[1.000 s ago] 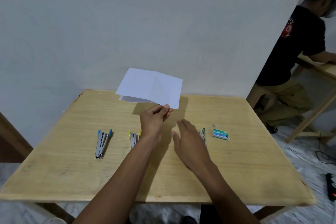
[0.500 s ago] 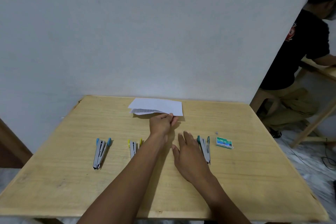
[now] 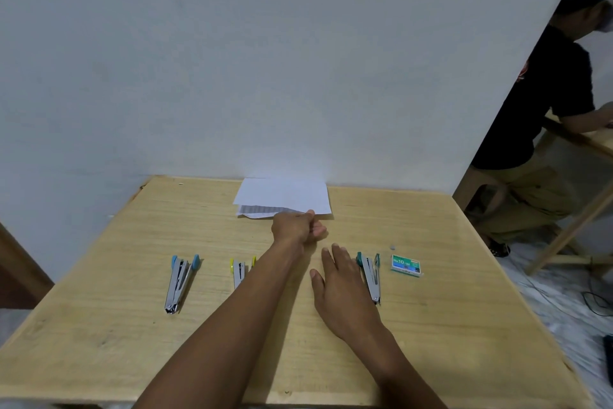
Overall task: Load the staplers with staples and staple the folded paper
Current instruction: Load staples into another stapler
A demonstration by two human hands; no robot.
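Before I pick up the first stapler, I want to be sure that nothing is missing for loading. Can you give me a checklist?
1. Folded paper set down: ok, it lies flat at the far edge of the table.
2. Left hand free: not ok, its curled fingers pinch the paper's near edge.
3. Right hand free: ok, it lies flat on the table beside the teal stapler.
4. All staplers present: ok, the blue stapler, yellow stapler and teal one lie in a row.
5. Staple box close by: ok, it is just right of the teal stapler.
6. Staplers already loaded: cannot tell.
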